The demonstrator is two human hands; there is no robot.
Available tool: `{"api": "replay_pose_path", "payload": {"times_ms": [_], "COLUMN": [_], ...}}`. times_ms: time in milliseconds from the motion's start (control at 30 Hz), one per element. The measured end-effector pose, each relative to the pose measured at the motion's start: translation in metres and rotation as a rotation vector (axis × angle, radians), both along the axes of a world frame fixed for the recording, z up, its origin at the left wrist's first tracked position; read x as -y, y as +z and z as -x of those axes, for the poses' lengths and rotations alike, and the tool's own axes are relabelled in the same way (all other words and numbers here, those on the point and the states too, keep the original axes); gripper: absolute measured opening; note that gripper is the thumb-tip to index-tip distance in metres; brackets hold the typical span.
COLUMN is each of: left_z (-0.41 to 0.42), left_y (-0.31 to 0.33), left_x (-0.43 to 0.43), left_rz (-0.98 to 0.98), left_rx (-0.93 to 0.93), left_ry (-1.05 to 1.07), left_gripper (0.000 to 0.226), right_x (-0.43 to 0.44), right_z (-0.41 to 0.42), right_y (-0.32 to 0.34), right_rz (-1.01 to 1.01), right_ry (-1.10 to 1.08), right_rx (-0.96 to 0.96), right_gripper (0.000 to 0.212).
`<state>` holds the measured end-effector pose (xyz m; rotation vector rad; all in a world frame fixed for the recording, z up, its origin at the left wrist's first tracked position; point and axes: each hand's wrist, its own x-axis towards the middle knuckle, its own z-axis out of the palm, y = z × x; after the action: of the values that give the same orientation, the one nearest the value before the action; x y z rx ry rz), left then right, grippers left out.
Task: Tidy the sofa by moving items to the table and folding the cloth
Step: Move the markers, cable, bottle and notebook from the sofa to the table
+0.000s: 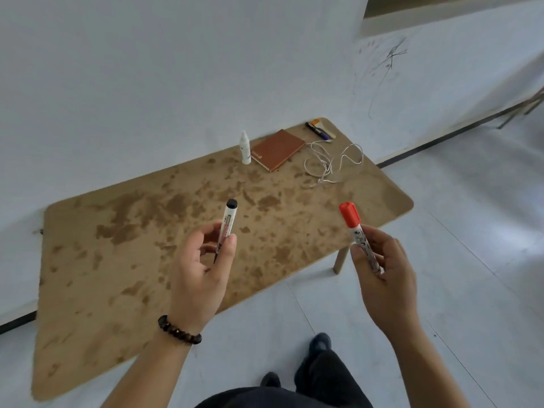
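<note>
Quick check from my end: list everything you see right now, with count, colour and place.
table: one, mottled brown top, against the white wall
bottle: one, white, upright at the table's far side
notebook: one, brown, flat beside the bottle
cable: one, white, loosely tangled right of the notebook
pens: a small cluster, mixed colours, far right corner
black-capped marker: one, in left hand
red-capped marker: one, in right hand
bracelet: one, dark beads, left wrist
</note>
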<state>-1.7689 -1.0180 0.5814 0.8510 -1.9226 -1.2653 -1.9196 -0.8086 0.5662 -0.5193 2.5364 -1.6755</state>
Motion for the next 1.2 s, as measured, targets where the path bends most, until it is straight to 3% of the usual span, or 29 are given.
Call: {"api": "replay_pose_path", "payload": {"times_ms": [267,367,567,833,1000,1200], "left_z": [0.129,0.177,0.265,0.32,0.323,0.305], "left_y": [-0.078,-0.095,-0.145,-0.252,-0.275,-0.279], "left_x": [0.066,0.101,0.177,0.242,0.246,0.239], "left_rz": [-0.11,-0.19,-0.219,-0.32,-0.302,-0.291], "left_rx": [0.169,0.278,0.482,0.719,0.866,0.828], "left_ry": [0.129,0.235,0.368,0.365,0.267,0.275], "left_gripper": [0.022,0.013,0.009,0.018,0.038,0.022], "right_x": [0.098,0.151,0.276,0.374,0.368,0.345], "right_z": [0.152,0.225,0.339,0.36,0.352,0.348], "right_y": [-0.067,-0.079,-0.126,-0.22,-0.248,-0.26], "right_rz": [-0.082,-0.189,-0.393,-0.7,-0.802,-0.828], "right_ry": [0.19,0.318,0.573,0.837,0.786,0.69], "right_rx": [0.198,0.23,0.117,0.073,0.061,0.127], "right_gripper": [0.031,0.028,0.031,0.035,0.043,0.026]}}
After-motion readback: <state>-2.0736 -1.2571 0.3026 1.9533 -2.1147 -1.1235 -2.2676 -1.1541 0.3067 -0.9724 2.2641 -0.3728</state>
